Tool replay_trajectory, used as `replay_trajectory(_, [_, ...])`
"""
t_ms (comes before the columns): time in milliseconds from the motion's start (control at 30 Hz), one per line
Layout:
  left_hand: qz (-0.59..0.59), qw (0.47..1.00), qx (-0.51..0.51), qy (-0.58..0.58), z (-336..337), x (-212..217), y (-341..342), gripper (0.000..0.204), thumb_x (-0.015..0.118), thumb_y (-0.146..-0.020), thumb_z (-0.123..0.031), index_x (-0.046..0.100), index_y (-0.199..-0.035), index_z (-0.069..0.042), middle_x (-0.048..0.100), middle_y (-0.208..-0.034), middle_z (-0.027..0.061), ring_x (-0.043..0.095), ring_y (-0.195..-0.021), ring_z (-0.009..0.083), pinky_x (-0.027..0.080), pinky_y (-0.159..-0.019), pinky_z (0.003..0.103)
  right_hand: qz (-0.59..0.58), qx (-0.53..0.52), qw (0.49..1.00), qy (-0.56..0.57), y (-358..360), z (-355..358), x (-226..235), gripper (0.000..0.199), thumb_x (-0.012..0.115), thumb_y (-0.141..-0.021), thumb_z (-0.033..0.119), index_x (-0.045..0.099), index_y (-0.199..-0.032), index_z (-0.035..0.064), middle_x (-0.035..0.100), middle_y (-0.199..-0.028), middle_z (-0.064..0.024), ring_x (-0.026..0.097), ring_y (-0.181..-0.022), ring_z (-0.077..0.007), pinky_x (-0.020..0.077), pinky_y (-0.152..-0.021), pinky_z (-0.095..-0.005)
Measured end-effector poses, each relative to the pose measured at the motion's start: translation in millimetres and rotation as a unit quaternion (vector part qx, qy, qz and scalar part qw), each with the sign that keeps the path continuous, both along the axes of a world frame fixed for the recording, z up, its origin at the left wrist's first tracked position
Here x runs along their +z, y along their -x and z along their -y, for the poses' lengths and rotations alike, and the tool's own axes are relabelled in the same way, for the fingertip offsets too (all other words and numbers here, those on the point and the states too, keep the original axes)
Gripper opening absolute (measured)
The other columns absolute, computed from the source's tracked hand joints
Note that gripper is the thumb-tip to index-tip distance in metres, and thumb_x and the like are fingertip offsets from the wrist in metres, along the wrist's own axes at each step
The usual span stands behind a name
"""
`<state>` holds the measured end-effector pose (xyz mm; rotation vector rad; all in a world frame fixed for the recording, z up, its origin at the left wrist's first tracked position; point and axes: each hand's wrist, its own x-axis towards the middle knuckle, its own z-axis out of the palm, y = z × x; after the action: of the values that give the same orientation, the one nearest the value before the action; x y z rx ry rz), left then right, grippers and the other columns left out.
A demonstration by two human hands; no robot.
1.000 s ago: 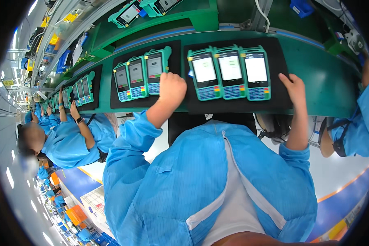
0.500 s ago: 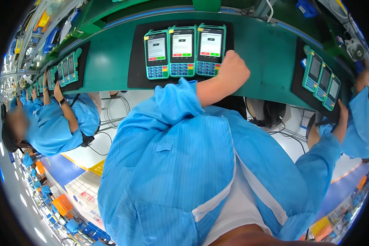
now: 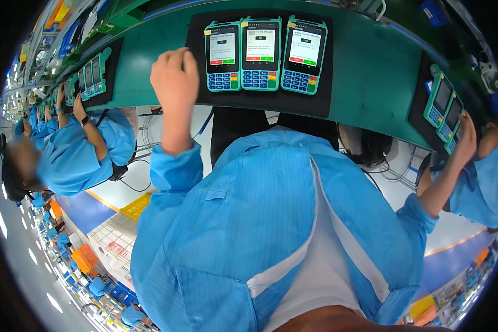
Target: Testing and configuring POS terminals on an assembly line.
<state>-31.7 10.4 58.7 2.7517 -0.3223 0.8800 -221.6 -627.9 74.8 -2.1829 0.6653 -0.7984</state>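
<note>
Terminals [image 3: 259, 80] with green casings are laid out, 3 in a row, on a dark mat [image 3: 323, 105] in front of the body; their screens are lit, and blue keypads are set below them. The left and middle units are placed close side by side, while the right unit [image 3: 303, 61] is tilted slightly and parted from its neighbour by a narrow strip of mat. The mat's near side is lined up along the near edge of the green table [image 3: 371, 83].

The left hand [image 3: 174, 80] is seen across the mat's left edge, apart from the casings, its fingers bent; how far they are closed cannot be told. Farther left, a broad stretch of tabletop is shown, bounded by a row of devices [image 3: 91, 77] near a co-worker [image 3: 88, 149] in blue.

The right hand [image 3: 469, 135] is placed at the lower right end of a 2nd dark mat [image 3: 416, 113], where 3 more green units [image 3: 440, 99] are lined up aslant. The nearest of these is partly covered by the hand; whether it is gripped cannot be told. Between the 2 mats, a wide span of green surface is left for sideways movement.
</note>
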Motion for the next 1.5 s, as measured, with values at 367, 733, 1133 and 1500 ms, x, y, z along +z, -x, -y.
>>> replay_trajectory(367, [-0.230,0.910,0.051,0.341,-24,-77,-50,0.046,0.052,-0.093,-0.034,0.064,-0.115,0.004,0.058,-0.119,0.0277,0.049,-0.117,0.0386,0.036,-0.103,0.043,0.048,0.365,0.874,-0.316,-134,-287,-58,0.069,0.054,-0.097,0.015,0.015,-0.152,0.0030,0.027,-0.153,-0.0221,0.032,-0.140,-0.0293,0.0266,-0.114,-0.0365])
replay_trajectory(733, [-0.204,0.917,-0.213,0.267,89,-56,2,0.064,0.062,-0.090,-0.025,0.036,-0.139,0.007,0.036,-0.141,0.0261,0.038,-0.128,0.0392,0.029,-0.110,0.044,0.094,0.290,0.899,-0.315,-118,-251,-63,0.084,0.050,-0.081,-0.009,0.006,-0.151,0.0039,0.027,-0.152,-0.0269,0.033,-0.139,-0.0322,0.0333,-0.111,-0.0389])
replay_trajectory(1133, [-0.299,0.832,-0.229,0.407,115,-52,1,0.076,0.070,-0.079,-0.012,0.027,-0.140,0.002,0.032,-0.134,0.0200,0.046,-0.121,0.0314,0.044,-0.101,0.040,-0.007,0.213,0.977,-0.003,-121,-290,-31,0.097,0.076,-0.074,0.024,0.019,-0.147,-0.0033,0.033,-0.144,-0.0289,0.032,-0.134,-0.0442,0.0265,-0.113,-0.0454])
replay_trajectory(1500, [-0.123,0.950,-0.183,0.221,37,-38,25,0.036,0.066,-0.077,-0.004,0.061,-0.113,-0.003,0.056,-0.112,0.0131,0.054,-0.103,0.0271,0.046,-0.086,0.036,-0.018,0.193,0.969,0.155,-110,-263,-28,0.073,0.068,-0.077,0.014,0.038,-0.143,0.0110,0.037,-0.146,-0.0262,0.037,-0.135,-0.0395,0.0327,-0.109,-0.0456])
